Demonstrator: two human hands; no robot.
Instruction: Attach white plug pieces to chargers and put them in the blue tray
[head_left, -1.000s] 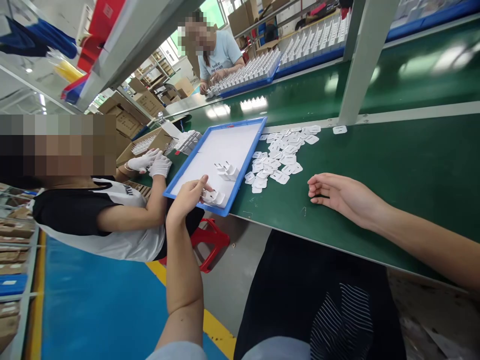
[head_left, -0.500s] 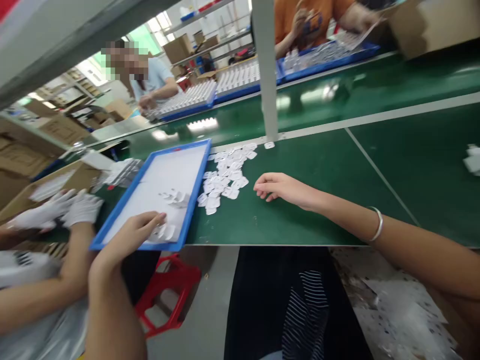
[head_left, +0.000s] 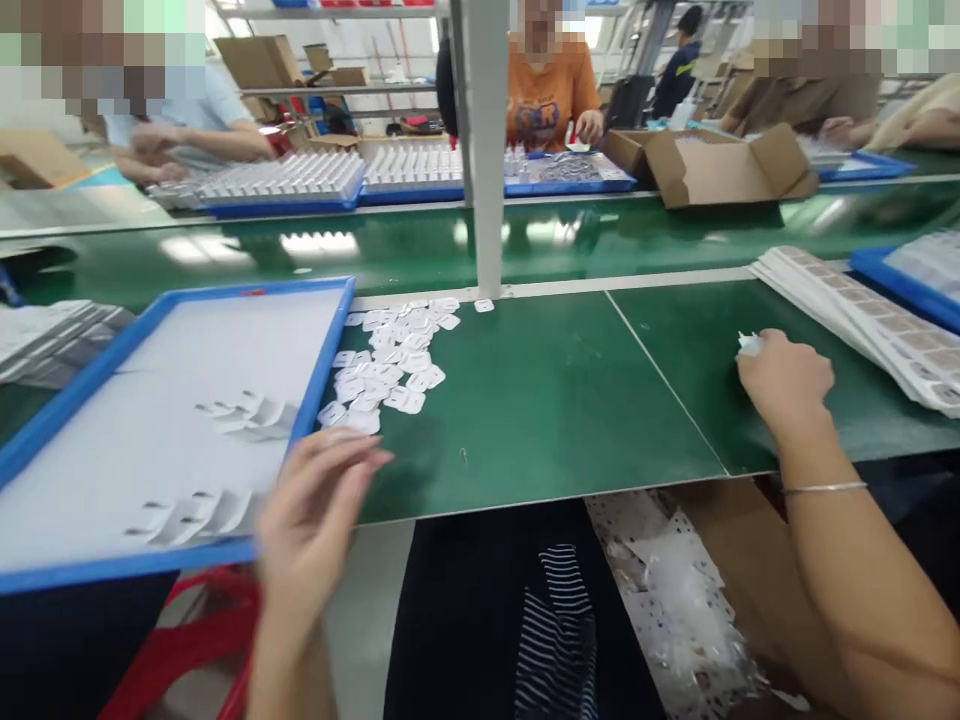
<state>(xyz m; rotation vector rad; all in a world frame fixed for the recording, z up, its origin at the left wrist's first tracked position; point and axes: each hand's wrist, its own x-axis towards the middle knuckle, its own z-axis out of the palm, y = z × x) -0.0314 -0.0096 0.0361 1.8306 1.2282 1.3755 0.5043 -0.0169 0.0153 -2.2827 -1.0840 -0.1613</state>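
Hooks (head_left: 255,418) lie in two groups in the near right part of the blue tray (head_left: 339,330), white and slightly blurred. The left hand (head_left: 307,520) is loosely open beside the tray's near right corner, its thumb and fingertips only narrowly apart, near the pile of white tags (head_left: 390,360). The right hand (head_left: 787,385), well apart across the green table (head_left: 525,400), pinches a small white piece (head_left: 750,343) near a stack of strips (head_left: 862,320); the piece's full shape is hidden by the fingers
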